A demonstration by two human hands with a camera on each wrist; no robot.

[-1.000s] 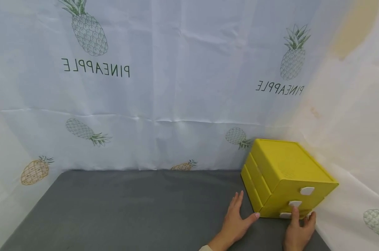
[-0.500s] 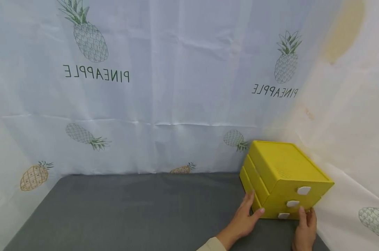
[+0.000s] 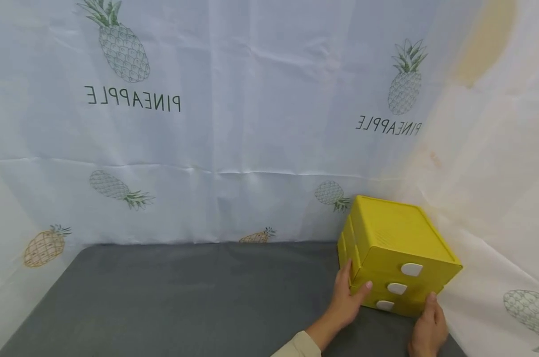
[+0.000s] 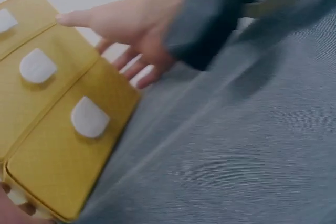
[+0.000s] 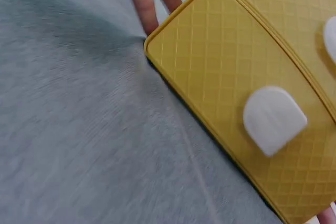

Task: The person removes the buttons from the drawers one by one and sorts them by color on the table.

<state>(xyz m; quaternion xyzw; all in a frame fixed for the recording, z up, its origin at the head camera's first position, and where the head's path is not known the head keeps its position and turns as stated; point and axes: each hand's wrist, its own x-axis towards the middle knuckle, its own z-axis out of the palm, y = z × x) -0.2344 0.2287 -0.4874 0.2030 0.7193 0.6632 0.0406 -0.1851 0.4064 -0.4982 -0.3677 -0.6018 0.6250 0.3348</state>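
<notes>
A yellow mini drawer cabinet with three drawers stands at the right end of the grey-covered table, its front turned partly left. White tabs serve as pulls on the drawer fronts. My left hand lies against its left side, straight fingers along the side and thumb at the front corner. Against the lower right front corner rests my right hand, thumb uppermost. In the left wrist view my right hand, with a dark wrist strap, touches the cabinet's right edge. The right wrist view shows my left fingers straight beside the bottom drawer.
A grey cloth covers the table. White curtains printed with pineapples hang behind it and at both sides. The right curtain comes down close beside the cabinet.
My left hand has come up to the cabinet's left side, and my right hand has moved from the drawer tabs to the right edge. The cabinet has shifted left, its front turning leftward.
</notes>
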